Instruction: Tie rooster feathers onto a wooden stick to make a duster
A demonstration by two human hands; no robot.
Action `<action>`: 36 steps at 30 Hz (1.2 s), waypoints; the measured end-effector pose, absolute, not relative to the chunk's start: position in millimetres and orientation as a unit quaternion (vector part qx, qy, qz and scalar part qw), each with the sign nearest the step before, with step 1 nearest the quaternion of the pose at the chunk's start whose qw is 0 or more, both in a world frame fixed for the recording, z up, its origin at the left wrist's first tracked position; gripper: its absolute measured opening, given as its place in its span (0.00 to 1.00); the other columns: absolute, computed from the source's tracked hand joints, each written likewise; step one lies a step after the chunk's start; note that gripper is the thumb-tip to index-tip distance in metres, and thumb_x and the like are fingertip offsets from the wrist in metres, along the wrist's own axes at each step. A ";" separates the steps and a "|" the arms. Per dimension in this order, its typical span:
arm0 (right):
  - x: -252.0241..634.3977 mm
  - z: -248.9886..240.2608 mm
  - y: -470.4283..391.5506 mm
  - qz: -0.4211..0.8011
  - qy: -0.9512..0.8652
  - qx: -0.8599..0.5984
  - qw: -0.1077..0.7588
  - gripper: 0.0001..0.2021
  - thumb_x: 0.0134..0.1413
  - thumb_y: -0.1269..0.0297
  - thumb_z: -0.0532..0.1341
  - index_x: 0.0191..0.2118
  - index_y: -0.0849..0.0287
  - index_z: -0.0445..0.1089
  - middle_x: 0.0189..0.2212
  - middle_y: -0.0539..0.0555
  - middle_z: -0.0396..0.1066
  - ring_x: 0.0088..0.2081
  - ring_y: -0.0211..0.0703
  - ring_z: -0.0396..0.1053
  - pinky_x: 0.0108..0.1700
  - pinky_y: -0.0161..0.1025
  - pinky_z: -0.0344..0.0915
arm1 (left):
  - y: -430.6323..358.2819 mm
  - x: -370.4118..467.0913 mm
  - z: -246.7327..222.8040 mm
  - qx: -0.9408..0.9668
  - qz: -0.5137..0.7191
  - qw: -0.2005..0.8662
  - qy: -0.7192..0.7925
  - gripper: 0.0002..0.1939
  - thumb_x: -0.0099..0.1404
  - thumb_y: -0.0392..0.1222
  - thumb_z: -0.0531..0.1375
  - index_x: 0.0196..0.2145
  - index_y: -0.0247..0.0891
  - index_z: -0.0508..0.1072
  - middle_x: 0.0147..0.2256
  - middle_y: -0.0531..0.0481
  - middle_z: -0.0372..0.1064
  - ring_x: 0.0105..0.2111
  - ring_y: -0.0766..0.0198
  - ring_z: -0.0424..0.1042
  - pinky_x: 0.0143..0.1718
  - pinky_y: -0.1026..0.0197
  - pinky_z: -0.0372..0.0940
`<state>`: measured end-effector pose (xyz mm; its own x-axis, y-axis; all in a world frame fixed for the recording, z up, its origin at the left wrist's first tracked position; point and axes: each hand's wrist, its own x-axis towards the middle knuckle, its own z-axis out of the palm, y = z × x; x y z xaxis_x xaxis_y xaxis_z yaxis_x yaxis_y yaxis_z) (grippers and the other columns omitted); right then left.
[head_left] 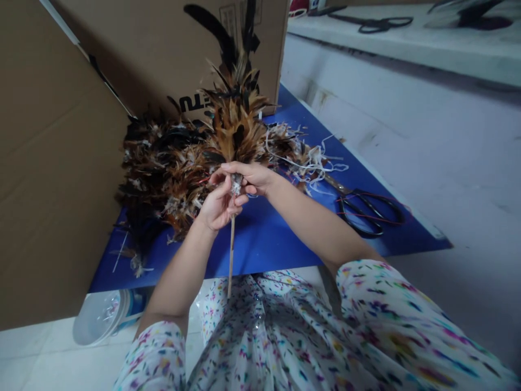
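Observation:
A feather duster (235,127) of brown and black feathers points away from me, its thin wooden stick (232,252) running back toward my lap. My left hand (222,205) is closed around the stick just below the feathers, thumb up against whitish fluff at their base. From the right, my right hand (253,178) wraps over the same base, fingers bent around it. A bit of red thread shows by the left fingers. Loose brown and black feathers (163,168) lie heaped beyond and left of my hands.
Black-handled scissors (368,212) with red thread rest on the blue tabletop (260,244), near white strips (315,163). Cardboard boxes (44,163) stand left and behind. A pale ledge (448,41) at upper right holds another pair of scissors (378,24). Below left is a bucket (100,320).

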<state>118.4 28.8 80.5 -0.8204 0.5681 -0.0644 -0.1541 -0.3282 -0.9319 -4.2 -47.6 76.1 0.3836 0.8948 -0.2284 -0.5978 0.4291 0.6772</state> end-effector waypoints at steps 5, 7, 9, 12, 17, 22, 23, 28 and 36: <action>114.8 77.7 29.2 0.801 -0.526 -0.178 0.224 0.19 0.68 0.57 0.54 0.37 0.67 0.76 0.13 0.44 0.63 0.12 0.28 0.52 0.18 0.25 0.61 | -47.6 -6.4 75.1 0.267 0.476 0.788 0.286 0.26 0.78 0.45 0.41 0.36 0.29 0.73 0.29 0.44 0.70 0.16 0.76 0.59 0.08 0.77 0.48; 114.0 78.0 29.1 0.807 -0.516 -0.179 0.225 0.18 0.68 0.59 0.54 0.36 0.67 0.76 0.17 0.46 0.68 0.14 0.27 0.55 0.19 0.25 0.63 | -47.9 -7.4 75.4 0.275 0.472 0.789 0.282 0.23 0.77 0.44 0.43 0.36 0.30 0.73 0.26 0.48 0.66 0.15 0.75 0.58 0.08 0.77 0.46; 113.6 77.8 29.7 0.811 -0.507 -0.182 0.226 0.18 0.68 0.61 0.54 0.35 0.67 0.76 0.22 0.48 0.72 0.16 0.26 0.56 0.20 0.23 0.62 | -48.2 -8.3 76.0 0.286 0.464 0.791 0.279 0.20 0.77 0.42 0.46 0.37 0.31 0.73 0.24 0.52 0.61 0.15 0.75 0.56 0.08 0.77 0.46; 113.6 75.0 32.5 0.810 -0.511 -0.180 0.225 0.16 0.66 0.60 0.57 0.35 0.65 0.76 0.25 0.49 0.73 0.18 0.25 0.55 0.21 0.24 0.62 | -48.5 -8.8 77.3 0.299 0.455 0.790 0.282 0.17 0.76 0.40 0.48 0.36 0.31 0.72 0.21 0.57 0.53 0.14 0.76 0.52 0.09 0.77 0.45; 111.7 69.3 34.2 0.797 -0.534 -0.177 0.218 0.17 0.60 0.51 0.63 0.35 0.63 0.76 0.22 0.48 0.70 0.23 0.32 0.64 0.27 0.28 0.67 | -50.0 -5.5 79.8 0.309 0.453 0.777 0.310 0.16 0.75 0.42 0.50 0.32 0.34 0.68 0.20 0.59 0.48 0.13 0.76 0.47 0.10 0.76 0.43; 115.9 69.9 32.6 0.769 -0.568 -0.174 0.236 0.20 0.53 0.46 0.68 0.32 0.61 0.74 0.24 0.50 0.72 0.29 0.35 0.69 0.32 0.31 0.70 | -52.4 -3.7 82.9 0.318 0.468 0.748 0.347 0.14 0.73 0.44 0.56 0.30 0.36 0.64 0.20 0.61 0.47 0.14 0.77 0.43 0.12 0.75 0.40; 120.8 70.9 36.1 0.750 -0.588 -0.175 0.247 0.19 0.51 0.47 0.69 0.31 0.61 0.74 0.25 0.51 0.73 0.30 0.36 0.69 0.34 0.31 0.70 | -52.5 -4.2 83.5 0.317 0.478 0.740 0.352 0.14 0.72 0.44 0.58 0.30 0.36 0.64 0.20 0.61 0.47 0.14 0.77 0.43 0.12 0.76 0.40; 167.7 73.1 91.8 0.448 -0.720 -0.359 0.389 0.10 0.53 0.61 0.68 0.39 0.62 0.77 0.37 0.54 0.78 0.40 0.40 0.74 0.46 0.38 0.71 | -49.4 -8.8 85.1 0.294 0.541 0.697 0.367 0.14 0.70 0.44 0.60 0.30 0.36 0.63 0.20 0.62 0.47 0.14 0.78 0.44 0.13 0.75 0.40; 214.4 42.1 180.0 0.073 -0.736 -0.636 0.219 0.16 0.59 0.75 0.57 0.48 0.64 0.79 0.53 0.64 0.76 0.57 0.58 0.71 0.60 0.53 0.64 | -44.2 -11.2 81.8 0.262 0.583 0.666 0.384 0.14 0.70 0.45 0.61 0.31 0.37 0.63 0.20 0.62 0.49 0.14 0.78 0.45 0.14 0.75 0.40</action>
